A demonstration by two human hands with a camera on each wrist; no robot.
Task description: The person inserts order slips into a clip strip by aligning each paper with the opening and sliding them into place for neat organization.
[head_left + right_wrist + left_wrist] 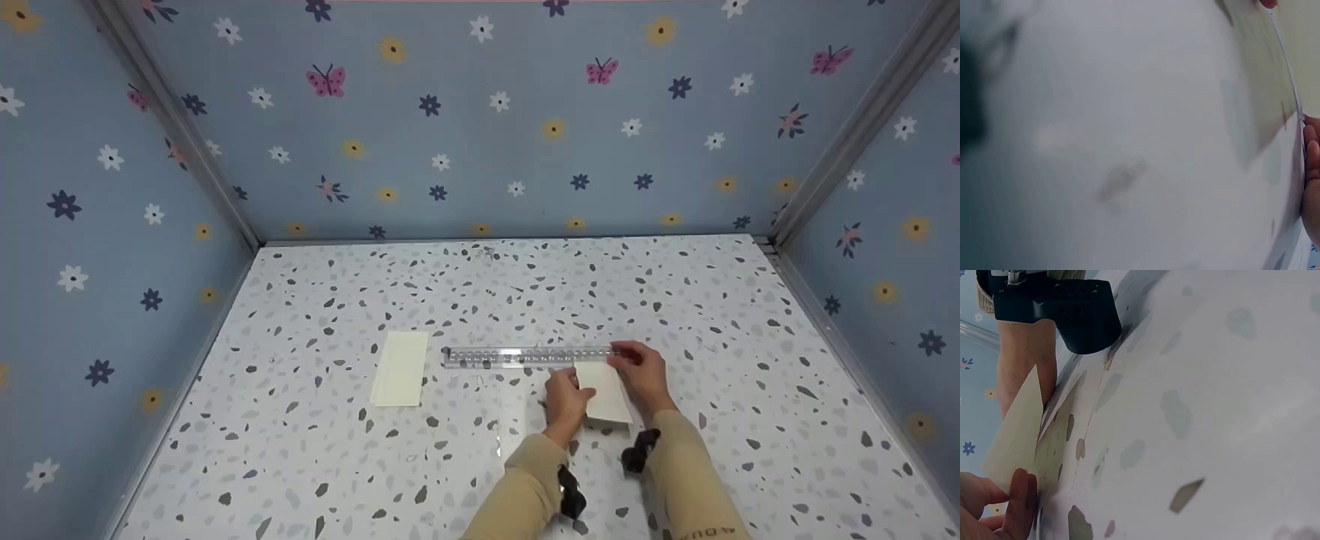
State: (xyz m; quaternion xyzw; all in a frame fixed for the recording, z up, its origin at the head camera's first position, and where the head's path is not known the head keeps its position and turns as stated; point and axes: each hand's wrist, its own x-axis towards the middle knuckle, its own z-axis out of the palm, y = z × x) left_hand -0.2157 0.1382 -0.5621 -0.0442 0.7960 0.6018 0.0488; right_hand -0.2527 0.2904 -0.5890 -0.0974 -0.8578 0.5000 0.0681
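A cream rectangular sheet of paper point(604, 396) lies just below the right part of a clear plastic ruler point(517, 357). My left hand point(568, 401) pinches its left edge, thumb on top. In the left wrist view, the left hand's fingers point(1019, 498) grip the paper point(1019, 427), which stands tilted off the table. At the upper right corner, by the ruler's right end, my right hand point(645, 373) holds the paper with curled fingers. The right wrist view catches only a fingertip of it at the top edge, and the paper point(1309, 50) along the right side.
A small stack of pale yellow paper slips point(403, 369) lies left of the ruler. The white speckled tabletop point(315, 450) meets blue flowered panels point(480, 150) at the back and sides. Black wrist cameras point(571, 493) sit on both sleeves.
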